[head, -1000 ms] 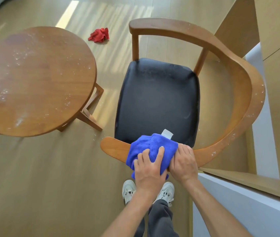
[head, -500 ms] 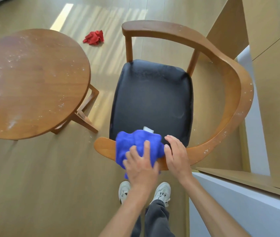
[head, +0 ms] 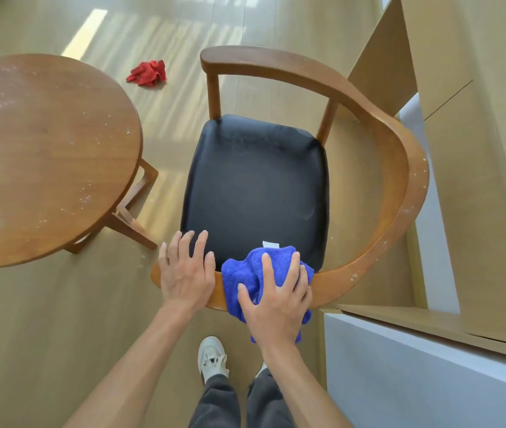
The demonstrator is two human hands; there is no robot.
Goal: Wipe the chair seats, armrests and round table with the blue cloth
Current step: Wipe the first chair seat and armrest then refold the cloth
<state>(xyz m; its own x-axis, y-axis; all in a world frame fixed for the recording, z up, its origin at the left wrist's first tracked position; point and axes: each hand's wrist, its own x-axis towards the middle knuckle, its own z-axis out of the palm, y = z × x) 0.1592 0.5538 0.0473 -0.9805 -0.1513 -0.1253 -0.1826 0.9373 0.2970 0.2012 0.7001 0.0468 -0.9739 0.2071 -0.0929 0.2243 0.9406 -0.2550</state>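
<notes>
Both forearms are bare, with no sleeves, watch or rings showing on the left hand (head: 185, 273) or the right hand (head: 276, 299). Dark grey trousers (head: 239, 403) cover the legs, and a white lace-up sneaker (head: 212, 355) shows at the near edge.

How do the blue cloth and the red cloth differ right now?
The blue cloth lies on the chair's wooden armrest under the right hand; the red cloth lies on the floor, touched by nobody. The blue cloth is pressed fairly flat by spread fingers; the red cloth sits in a loose crumpled heap. Both are bunched rather than folded.
</notes>
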